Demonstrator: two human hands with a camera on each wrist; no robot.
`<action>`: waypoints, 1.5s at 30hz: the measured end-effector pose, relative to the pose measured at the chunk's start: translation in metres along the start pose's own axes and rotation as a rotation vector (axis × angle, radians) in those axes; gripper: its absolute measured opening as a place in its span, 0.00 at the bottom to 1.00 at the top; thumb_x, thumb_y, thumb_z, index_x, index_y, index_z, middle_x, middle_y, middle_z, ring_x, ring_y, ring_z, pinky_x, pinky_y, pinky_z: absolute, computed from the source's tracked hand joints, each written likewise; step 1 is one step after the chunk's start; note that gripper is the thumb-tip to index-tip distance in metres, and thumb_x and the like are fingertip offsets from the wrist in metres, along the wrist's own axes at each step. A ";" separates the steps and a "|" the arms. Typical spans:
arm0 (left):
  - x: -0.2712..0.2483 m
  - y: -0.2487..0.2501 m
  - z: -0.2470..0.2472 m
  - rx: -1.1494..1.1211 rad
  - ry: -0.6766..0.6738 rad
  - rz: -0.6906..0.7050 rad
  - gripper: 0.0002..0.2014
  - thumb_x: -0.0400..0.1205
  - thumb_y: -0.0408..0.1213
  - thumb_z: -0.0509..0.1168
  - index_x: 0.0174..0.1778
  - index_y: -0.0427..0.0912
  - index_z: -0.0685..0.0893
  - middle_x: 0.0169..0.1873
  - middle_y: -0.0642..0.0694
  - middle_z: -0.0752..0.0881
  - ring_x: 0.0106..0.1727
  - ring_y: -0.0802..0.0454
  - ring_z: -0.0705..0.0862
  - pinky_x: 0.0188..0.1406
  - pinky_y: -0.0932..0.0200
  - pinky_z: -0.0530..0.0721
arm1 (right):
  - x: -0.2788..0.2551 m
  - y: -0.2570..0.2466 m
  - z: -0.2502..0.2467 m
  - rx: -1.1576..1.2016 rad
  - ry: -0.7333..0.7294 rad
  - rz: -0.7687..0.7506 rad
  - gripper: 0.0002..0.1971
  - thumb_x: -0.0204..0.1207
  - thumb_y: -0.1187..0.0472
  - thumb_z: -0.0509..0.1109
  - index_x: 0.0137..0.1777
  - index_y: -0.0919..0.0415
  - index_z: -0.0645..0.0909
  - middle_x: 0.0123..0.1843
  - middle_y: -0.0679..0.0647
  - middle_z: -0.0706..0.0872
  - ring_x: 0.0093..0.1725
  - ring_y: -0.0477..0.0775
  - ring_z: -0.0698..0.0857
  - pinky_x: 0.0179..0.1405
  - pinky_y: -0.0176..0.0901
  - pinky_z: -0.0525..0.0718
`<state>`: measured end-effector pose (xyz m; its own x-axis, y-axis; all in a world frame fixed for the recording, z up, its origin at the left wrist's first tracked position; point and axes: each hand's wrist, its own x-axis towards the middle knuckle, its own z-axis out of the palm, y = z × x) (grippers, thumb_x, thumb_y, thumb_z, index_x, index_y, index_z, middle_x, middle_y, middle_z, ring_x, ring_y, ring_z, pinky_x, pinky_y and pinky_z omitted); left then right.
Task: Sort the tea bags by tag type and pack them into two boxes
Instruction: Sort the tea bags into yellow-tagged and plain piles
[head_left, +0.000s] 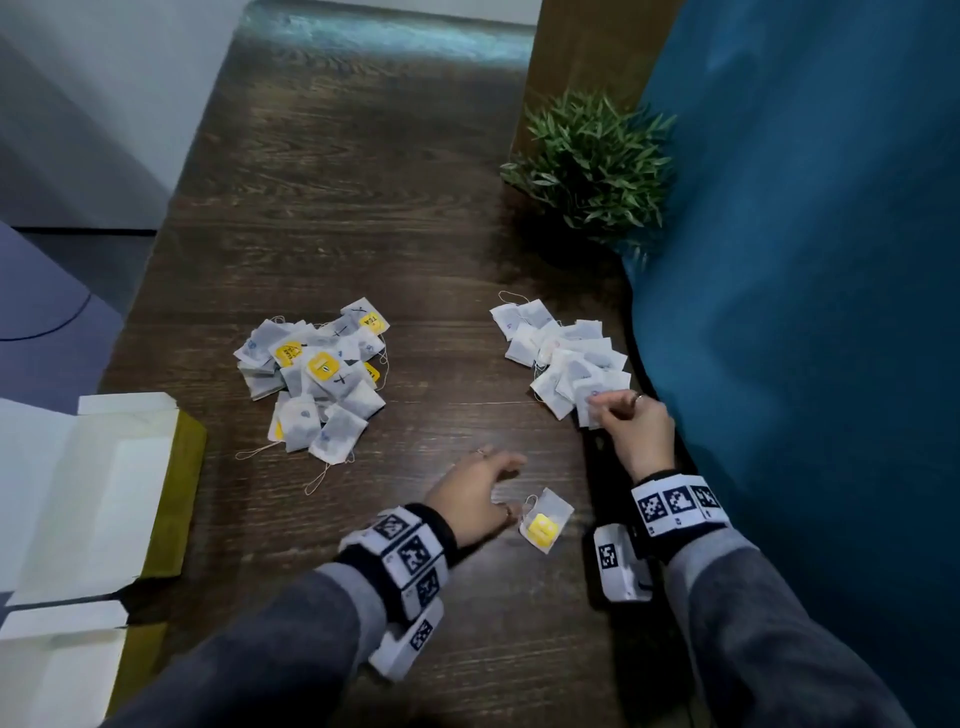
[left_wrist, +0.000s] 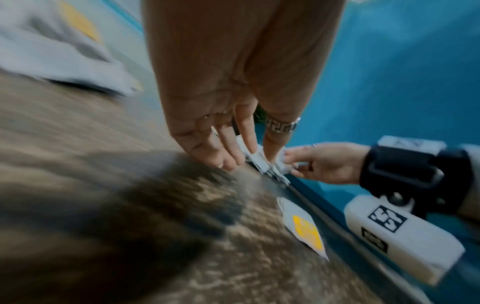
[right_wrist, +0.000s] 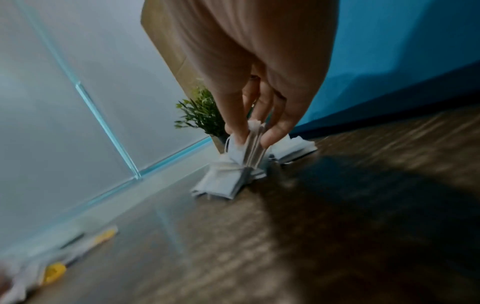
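A mixed pile of tea bags (head_left: 311, 374), some with yellow tags, lies mid-table. To its right is a pile of white-tagged tea bags (head_left: 563, 353). My right hand (head_left: 600, 405) pinches several of these bags (right_wrist: 255, 142) upright at the pile's near edge. One tea bag with a yellow tag (head_left: 545, 522) lies alone on the wood near me. My left hand (head_left: 511, 486) hovers just left of it with relaxed fingers (left_wrist: 228, 162), holding nothing. An open white box with olive sides (head_left: 176, 499) sits at the left edge, and a second box (head_left: 62, 660) is nearer.
A small green potted plant (head_left: 597, 156) stands at the back right beside a blue wall (head_left: 805, 312) that runs along the table's right side. The dark wooden table (head_left: 363, 208) stretches away behind the piles. The left table edge drops to the floor.
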<state>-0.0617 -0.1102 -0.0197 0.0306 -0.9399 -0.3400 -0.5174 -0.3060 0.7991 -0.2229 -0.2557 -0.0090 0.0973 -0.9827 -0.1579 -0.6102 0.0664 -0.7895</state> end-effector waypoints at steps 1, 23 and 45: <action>0.007 0.004 0.010 0.095 -0.028 0.043 0.27 0.75 0.37 0.71 0.71 0.44 0.75 0.64 0.46 0.78 0.64 0.52 0.78 0.65 0.61 0.74 | -0.001 0.006 0.002 -0.014 -0.015 0.005 0.04 0.71 0.67 0.75 0.41 0.58 0.88 0.47 0.54 0.91 0.49 0.50 0.88 0.56 0.39 0.81; -0.035 0.010 -0.047 -0.066 0.501 0.399 0.17 0.63 0.26 0.67 0.39 0.55 0.86 0.24 0.51 0.77 0.36 0.67 0.70 0.46 0.72 0.64 | -0.094 -0.047 0.011 0.696 -0.829 0.185 0.14 0.75 0.54 0.64 0.54 0.62 0.77 0.32 0.49 0.84 0.30 0.44 0.80 0.28 0.35 0.74; -0.069 -0.002 -0.064 -0.855 0.408 -0.028 0.15 0.71 0.20 0.71 0.49 0.38 0.80 0.25 0.50 0.84 0.27 0.52 0.83 0.32 0.62 0.84 | -0.124 -0.075 0.038 0.630 -0.615 -0.020 0.06 0.75 0.71 0.69 0.41 0.64 0.73 0.35 0.54 0.86 0.30 0.43 0.84 0.28 0.32 0.82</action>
<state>-0.0078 -0.0541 0.0340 0.4138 -0.8615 -0.2943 0.2847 -0.1846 0.9407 -0.1598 -0.1328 0.0471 0.6201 -0.7293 -0.2892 -0.0748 0.3120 -0.9471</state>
